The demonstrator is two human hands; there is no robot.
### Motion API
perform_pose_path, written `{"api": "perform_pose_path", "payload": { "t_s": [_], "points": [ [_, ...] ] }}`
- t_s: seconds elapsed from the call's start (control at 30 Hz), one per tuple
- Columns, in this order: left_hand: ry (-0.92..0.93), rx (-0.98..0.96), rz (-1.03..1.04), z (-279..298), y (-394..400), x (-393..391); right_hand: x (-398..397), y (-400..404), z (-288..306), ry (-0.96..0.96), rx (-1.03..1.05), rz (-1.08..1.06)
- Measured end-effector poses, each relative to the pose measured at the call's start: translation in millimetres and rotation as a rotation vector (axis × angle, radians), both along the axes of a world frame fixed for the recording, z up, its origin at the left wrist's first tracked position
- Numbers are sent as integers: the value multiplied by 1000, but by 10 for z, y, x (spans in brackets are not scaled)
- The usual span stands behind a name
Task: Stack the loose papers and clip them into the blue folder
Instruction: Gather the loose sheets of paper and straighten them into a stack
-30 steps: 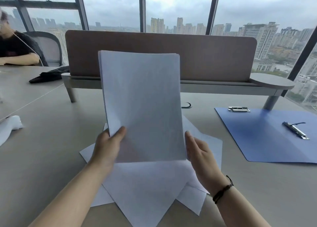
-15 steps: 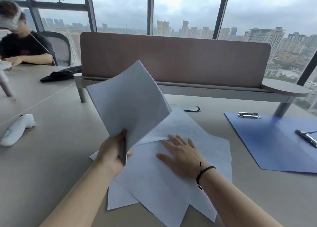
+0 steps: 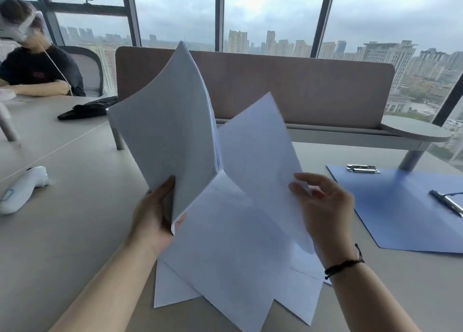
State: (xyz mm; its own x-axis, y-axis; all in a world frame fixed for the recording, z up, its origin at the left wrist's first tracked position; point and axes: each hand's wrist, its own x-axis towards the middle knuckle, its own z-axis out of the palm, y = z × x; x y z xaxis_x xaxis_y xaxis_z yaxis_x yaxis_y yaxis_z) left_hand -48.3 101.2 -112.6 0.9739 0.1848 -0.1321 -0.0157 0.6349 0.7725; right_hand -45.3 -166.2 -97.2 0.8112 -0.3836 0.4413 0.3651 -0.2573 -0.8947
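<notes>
While our left hand grips gathered stack by lower corner, thumb in front, fingers curled behind, stack stands tilted above table. Our right hand pinches single sheet by right edge, thumb and fingertips closed on it, sheet lifted just beside stack. Remaining loose papers lie fanned on table beneath both hands. Blue folder lies open to right, well apart, metal clip on it.

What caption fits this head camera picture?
Left hand holds gathered papers; right hand lifts another sheet.
</notes>
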Motion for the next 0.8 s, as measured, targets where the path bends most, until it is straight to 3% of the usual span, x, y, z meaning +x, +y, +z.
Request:
{"api": "perform_pose_path", "payload": {
  "t_s": [0.07,0.13,0.23,0.37,0.57,0.7,0.8],
  "points": [
    [-10,12,-10,-9,-37,-15,-16,-163,63,155,384,153],
    [-39,14,-22,-23,-75,-32,-33,-276,4,328,486,264],
    [-9,85,18,-20,-128,-35,-113,-278,-126,482,390,371],
    [40,186,-31,-45,-188,-29,-88,-268,-180,490,318,251],
    [166,402,-113,-152,-250,-6,-60,-323,-342,735,127,176],
    [200,539,-55,-225,-251,29,-23,-305,-400,712,-69,122],
    [212,572,-53,-230,-228,35,-40,-251,-393,645,-97,149]
  ]
}}
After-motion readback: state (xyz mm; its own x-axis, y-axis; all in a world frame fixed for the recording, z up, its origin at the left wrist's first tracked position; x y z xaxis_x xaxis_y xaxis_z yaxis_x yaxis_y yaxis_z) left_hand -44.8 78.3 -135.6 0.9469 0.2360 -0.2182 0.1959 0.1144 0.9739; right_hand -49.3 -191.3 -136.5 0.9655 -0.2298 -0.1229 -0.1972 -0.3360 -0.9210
